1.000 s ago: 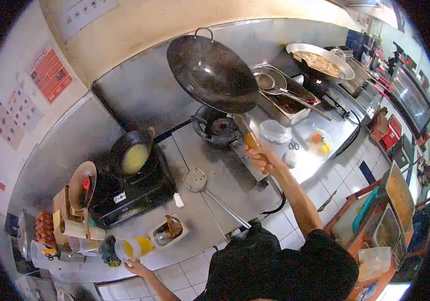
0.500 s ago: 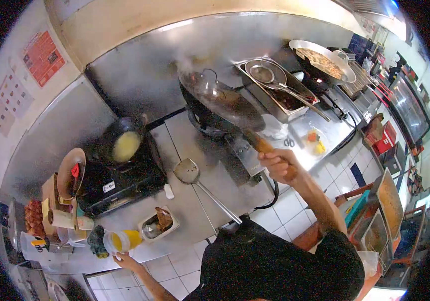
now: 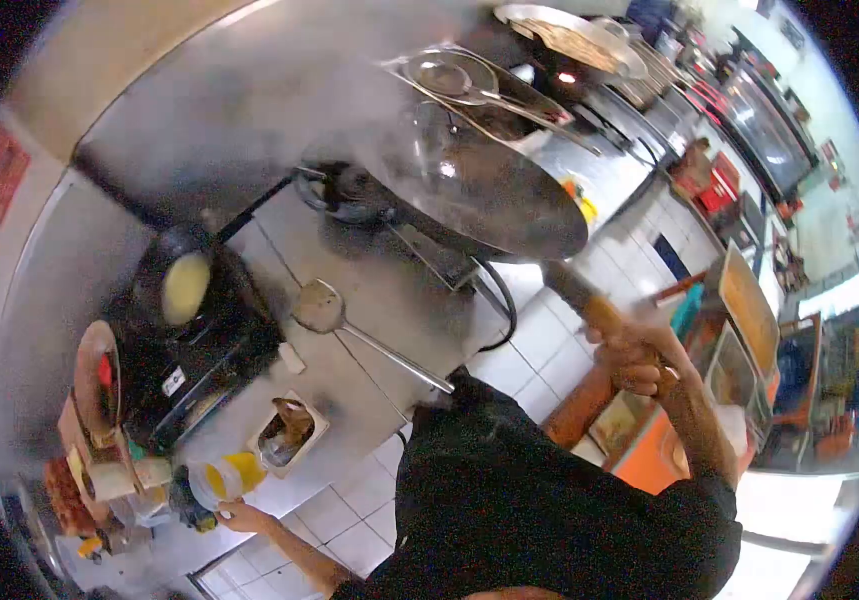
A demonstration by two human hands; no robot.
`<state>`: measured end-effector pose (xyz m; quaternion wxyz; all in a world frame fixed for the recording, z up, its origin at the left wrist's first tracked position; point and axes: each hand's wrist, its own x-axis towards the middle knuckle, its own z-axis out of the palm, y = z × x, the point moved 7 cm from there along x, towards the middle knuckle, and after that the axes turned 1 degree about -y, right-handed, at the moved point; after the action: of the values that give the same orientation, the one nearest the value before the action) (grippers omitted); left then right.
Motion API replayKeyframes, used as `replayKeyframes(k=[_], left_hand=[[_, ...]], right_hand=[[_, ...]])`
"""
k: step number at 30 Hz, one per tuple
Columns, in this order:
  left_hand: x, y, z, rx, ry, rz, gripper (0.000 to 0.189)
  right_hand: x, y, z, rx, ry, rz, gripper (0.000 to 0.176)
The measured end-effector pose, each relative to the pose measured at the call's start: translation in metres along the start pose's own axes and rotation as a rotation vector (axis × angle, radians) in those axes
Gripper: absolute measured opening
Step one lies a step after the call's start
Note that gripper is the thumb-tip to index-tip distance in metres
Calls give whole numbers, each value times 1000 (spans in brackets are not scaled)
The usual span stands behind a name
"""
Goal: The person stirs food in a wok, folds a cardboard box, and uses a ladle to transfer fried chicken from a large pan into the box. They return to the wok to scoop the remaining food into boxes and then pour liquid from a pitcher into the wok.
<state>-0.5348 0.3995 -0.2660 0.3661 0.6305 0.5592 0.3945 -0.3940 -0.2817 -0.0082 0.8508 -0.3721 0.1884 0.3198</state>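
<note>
My right hand (image 3: 639, 355) is wrapped round the wooden handle of a large dark wok (image 3: 479, 190). The wok is lifted off its burner (image 3: 334, 195) and tilted, with steam around it; what lies inside is hard to make out. At the counter's front edge my left hand (image 3: 246, 518) has its fingers stretched out beside a clear container of yellow liquid (image 3: 229, 478), appearing to touch its lower side. A long-handled metal ladle (image 3: 324, 310) rests on the steel counter, its handle reaching towards my dark shirt.
A second wok with pale yellow liquid (image 3: 187, 285) sits on the left stove. A small tray (image 3: 289, 435) holds a utensil. Strainers (image 3: 449, 78) lie over a steel pan behind the lifted wok. At the back stands a wide pan of brown food (image 3: 569, 40). Orange crates (image 3: 654, 462) are at right.
My right hand has pulled the wok off its burner, towards me and to the right. The left hand stays beside the yellow container. My view has turned and shifted right.
</note>
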Motion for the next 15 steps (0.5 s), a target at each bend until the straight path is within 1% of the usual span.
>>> replayKeyframes(k=[1, 3, 5, 6, 7, 8, 9, 11, 12, 13, 15], left_hand=[[8, -9, 3, 12, -36, 13, 52], [23, -20, 3, 284, 124, 111, 52], [-5, 24, -1, 260, 117, 89, 54], [7, 7, 3, 286, 130, 346, 55], [-34, 60, -6, 462, 163, 276, 53], [-9, 30, -5, 408, 196, 257, 51], [23, -16, -10, 352, 228, 234, 49], [35, -74, 10, 1575, 77, 681, 43], [16, -89, 15, 1653, -41, 742, 43], [-10, -100, 11, 1564, -186, 694, 43], [-64, -113, 14, 1358, -424, 623, 43]], right_hand=[[-11, 7, -1, 25, 28, -13, 20], [-34, 19, -7, 36, 118, -74, 23], [-53, 32, -18, 91, 177, -123, 24], [-66, 40, -26, 121, 234, -130, 24], [-78, 48, -34, 154, 290, -133, 23], [-89, 55, -44, 140, 318, -156, 23], [-98, 62, -51, 165, 340, -170, 23], [-116, 78, -66, 302, 372, -203, 23], [-124, 87, -78, 297, 358, -225, 24], [-133, 95, -88, 318, 370, -249, 24], [-154, 116, -116, 261, 587, -200, 24]])
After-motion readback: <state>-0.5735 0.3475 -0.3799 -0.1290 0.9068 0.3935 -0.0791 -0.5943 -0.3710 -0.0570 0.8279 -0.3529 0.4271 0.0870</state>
